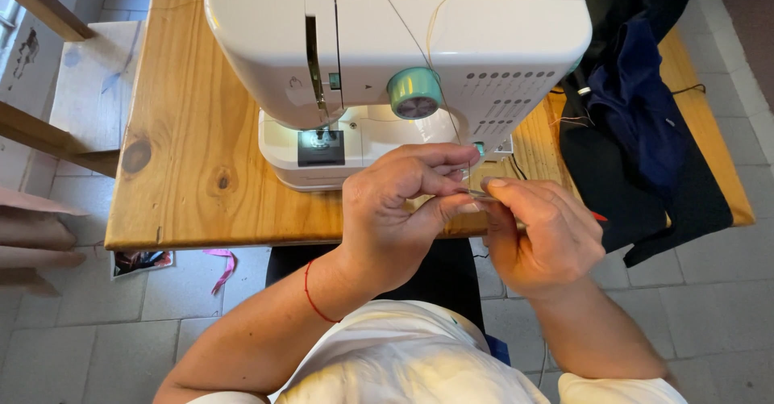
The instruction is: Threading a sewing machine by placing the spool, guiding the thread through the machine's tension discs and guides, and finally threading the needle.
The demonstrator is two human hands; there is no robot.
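Note:
A white sewing machine (403, 41) with a teal dial (414, 93) stands on a wooden table (185, 130). A thin thread (403, 29) runs down from the machine's top to my hands. My left hand (395, 210), with a red string around the wrist, pinches the thread between thumb and fingers in front of the machine. My right hand (544, 235) meets it fingertip to fingertip and pinches a small thin object, perhaps a needle, at the thread's end. Both hands hover at the table's near edge.
Dark blue and black fabric (645, 122) lies heaped on the table's right side and hangs over its edge. A pink ribbon scrap (222, 267) and a small picture (141, 260) lie on the tiled floor at left. Wooden beams (48, 134) stand at far left.

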